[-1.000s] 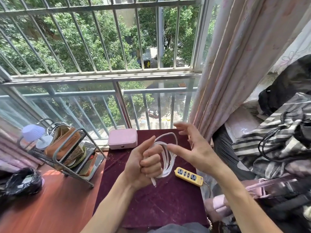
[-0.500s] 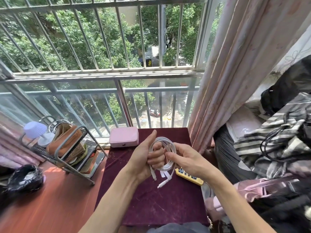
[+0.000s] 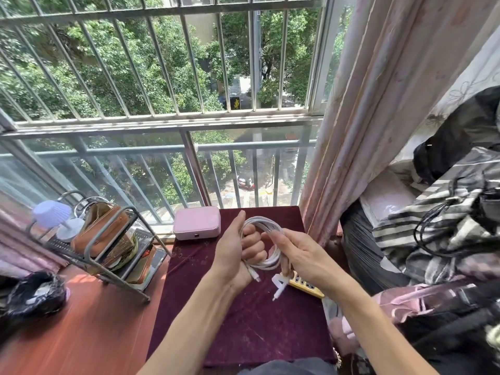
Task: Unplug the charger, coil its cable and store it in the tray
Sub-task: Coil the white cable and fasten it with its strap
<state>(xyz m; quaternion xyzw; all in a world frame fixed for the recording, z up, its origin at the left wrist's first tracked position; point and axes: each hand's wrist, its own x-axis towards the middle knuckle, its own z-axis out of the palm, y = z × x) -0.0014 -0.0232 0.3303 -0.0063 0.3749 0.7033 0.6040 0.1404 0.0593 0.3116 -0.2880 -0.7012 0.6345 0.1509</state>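
A white charger cable [image 3: 266,224] is wound in several loops around my left hand [image 3: 238,250], whose fingers are closed through the coil, thumb up. My right hand [image 3: 295,251] grips the right side of the coil, fingers curled around the strands. Two loose cable ends hang below: one connector [image 3: 254,276] under my left fist, another end with the white plug [image 3: 278,286] dangling beneath my right hand. A yellow power strip [image 3: 305,286] lies on the dark red cloth [image 3: 243,320], partly hidden by my right hand. A metal wire rack tray [image 3: 92,247] stands at the left.
A pink box [image 3: 197,222] sits at the back of the red cloth by the window bars. The rack holds a brown bag [image 3: 100,232] and a small lilac lamp [image 3: 54,216]. A black bag [image 3: 35,293] lies far left. Curtain and piled clothes [image 3: 446,217] crowd the right.
My right hand went from open, feeding cable onto the coil, to gripping the coil's right side. The loose ends now hang below both hands. The hands moved slightly lower.
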